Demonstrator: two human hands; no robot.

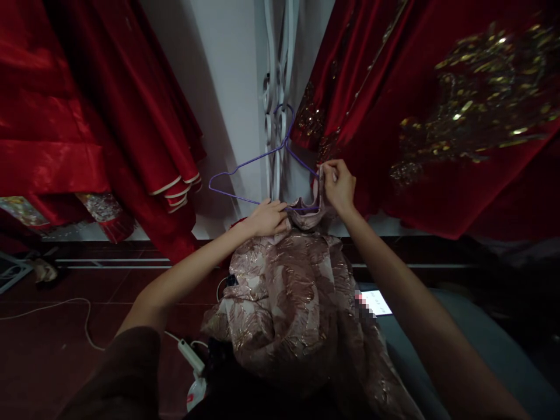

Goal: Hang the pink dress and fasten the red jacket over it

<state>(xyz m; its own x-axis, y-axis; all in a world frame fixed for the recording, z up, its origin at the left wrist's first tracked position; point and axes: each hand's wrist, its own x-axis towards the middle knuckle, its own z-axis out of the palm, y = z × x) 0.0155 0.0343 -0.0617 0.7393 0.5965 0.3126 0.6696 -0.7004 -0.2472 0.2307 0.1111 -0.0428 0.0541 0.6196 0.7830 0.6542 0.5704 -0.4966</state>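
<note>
A purple hanger [256, 157] hangs by its hook from a white scrolled metal rack [272, 125]. One shoulder of the hanger, the right one, sits inside the top of a pinkish brocade garment [291, 286] with shiny metallic patterning. My right hand [340, 185] pinches the garment's upper edge beside that hanger end. Over the hanger's bottom bar, my left hand [268, 219] is closed on the garment's other side, its fingertips partly hidden. The hanger's left end sticks out bare. Below my hands the garment drapes down in loose folds toward my lap.
Red garments [144, 105] hang at the left, and a red garment with gold sequins [490, 99] hangs at the right. A lit phone [375, 303] lies on a grey-blue surface. A white power strip [191, 356] and a cable [90, 318] lie on the dark red floor.
</note>
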